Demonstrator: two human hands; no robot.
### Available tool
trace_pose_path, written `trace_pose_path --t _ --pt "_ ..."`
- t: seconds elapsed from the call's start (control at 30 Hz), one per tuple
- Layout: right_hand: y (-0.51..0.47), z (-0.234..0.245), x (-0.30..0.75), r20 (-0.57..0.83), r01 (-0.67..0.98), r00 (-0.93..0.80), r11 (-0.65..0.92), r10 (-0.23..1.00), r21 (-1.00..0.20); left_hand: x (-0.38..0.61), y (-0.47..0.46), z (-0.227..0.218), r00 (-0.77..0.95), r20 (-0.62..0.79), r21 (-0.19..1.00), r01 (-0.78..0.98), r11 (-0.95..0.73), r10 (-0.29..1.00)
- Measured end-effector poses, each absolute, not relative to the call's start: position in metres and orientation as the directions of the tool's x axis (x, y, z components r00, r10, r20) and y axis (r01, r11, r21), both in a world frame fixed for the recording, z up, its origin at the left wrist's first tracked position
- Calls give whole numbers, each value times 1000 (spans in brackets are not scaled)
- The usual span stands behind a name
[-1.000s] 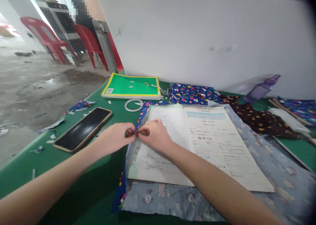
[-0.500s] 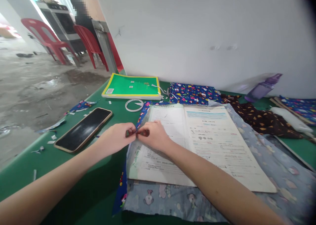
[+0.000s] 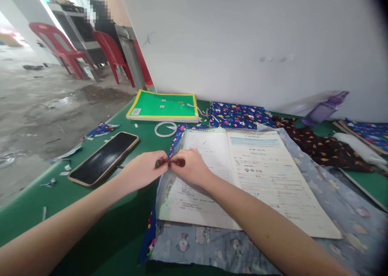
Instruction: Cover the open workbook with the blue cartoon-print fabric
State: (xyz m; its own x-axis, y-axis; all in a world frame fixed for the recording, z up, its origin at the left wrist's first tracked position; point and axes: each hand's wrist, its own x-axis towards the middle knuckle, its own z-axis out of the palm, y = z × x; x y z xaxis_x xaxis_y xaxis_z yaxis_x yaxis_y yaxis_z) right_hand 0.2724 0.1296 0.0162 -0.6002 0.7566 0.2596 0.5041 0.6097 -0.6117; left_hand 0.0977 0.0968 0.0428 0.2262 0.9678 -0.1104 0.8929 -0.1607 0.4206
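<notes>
An open book with printed pages lies on a patterned wrapping sheet. The sheet's greyish underside faces up, and its bright blue face shows where it is folded along the book's left side. At that left edge, my left hand and my right hand meet, fingertips pinched together on the sheet's folded edge. Exactly what lies between the fingertips is hidden. My right forearm crosses over the lower part of the pages.
To the left lies a phone among paper scraps. A tape roll, a green book and a blue patterned book sit behind. At right are brown patterned cloth and a purple bottle. A person sits far back.
The view has shifted very slightly. Both hands keep their pinch at the same place on the sheet's edge, and the book has not moved on the table.
</notes>
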Motion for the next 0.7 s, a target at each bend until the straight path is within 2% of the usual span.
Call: trace_pose_path --t 0.7 --pt "130 19 274 213 516 -586 563 782 -646 99 96 44 218 -113 427 892 -150 969"
